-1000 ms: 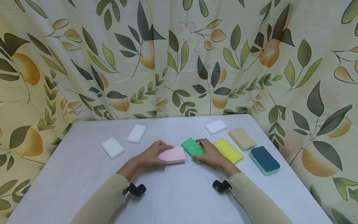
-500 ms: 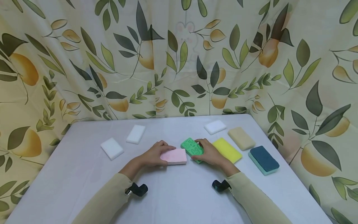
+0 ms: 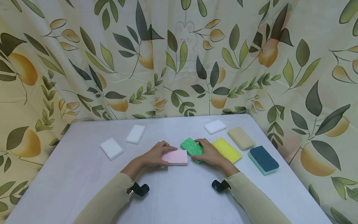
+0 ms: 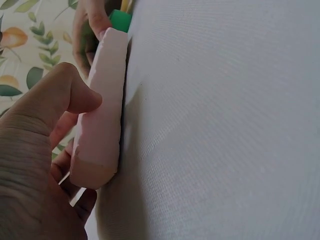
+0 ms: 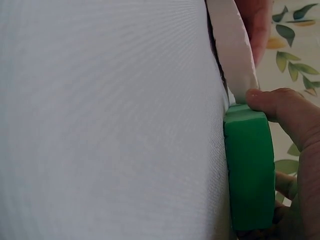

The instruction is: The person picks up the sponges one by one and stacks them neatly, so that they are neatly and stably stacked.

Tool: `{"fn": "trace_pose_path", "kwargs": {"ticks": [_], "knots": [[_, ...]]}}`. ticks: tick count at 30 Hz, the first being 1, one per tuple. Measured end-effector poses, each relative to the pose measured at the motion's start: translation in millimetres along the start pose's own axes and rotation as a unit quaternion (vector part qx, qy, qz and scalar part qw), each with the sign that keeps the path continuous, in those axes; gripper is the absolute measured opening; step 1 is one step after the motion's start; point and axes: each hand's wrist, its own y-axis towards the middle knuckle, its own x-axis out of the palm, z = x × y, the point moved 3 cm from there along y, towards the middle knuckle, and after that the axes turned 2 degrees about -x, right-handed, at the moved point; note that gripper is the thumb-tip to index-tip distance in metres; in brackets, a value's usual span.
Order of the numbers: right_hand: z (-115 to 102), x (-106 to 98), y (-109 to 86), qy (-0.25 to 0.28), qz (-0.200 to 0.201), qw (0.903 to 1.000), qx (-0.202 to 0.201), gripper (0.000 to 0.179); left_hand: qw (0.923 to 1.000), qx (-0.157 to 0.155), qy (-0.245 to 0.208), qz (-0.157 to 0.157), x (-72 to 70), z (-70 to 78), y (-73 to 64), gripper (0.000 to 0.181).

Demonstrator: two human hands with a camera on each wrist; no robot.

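Note:
A pink sponge (image 3: 178,157) lies at the middle of the table, and my left hand (image 3: 154,155) grips its left end between thumb and fingers. In the left wrist view the thumb presses the near side of the pink sponge (image 4: 102,110), which rests low on the cloth. Just to its right is a green patterned sponge (image 3: 191,146), set at a slant. My right hand (image 3: 211,153) holds this one, thumb at the near end and fingers at the far side. The right wrist view shows the right thumbtip where the green sponge (image 5: 250,165) and pink sponge come close together.
On the right lie a yellow sponge (image 3: 227,150), a beige sponge (image 3: 241,138) and a dark blue and teal sponge (image 3: 263,159). One white block (image 3: 214,127) sits behind them. Two more white blocks are at the left, one farther back (image 3: 135,134). A patterned curtain (image 3: 179,62) hangs behind the table.
My left hand has slid the pink sponge a little to the right and toward me, turning it slightly. The right hand and green sponge stay almost where they were.

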Motion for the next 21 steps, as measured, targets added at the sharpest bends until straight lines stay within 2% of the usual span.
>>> {"fn": "trace_pose_path", "kwargs": {"ticks": [15,21], "knots": [[-1,0,0.0,0.002,0.0,1.0,-0.006,0.086,0.9999,-0.012,-0.004,0.006,0.1,-3.2,-3.9,0.071],[-1,-1,-1.0,0.0,0.0,0.9999,-0.011,0.085,0.9991,-0.024,-0.022,0.028,-3.9,-7.3,-10.8,0.07]]}}
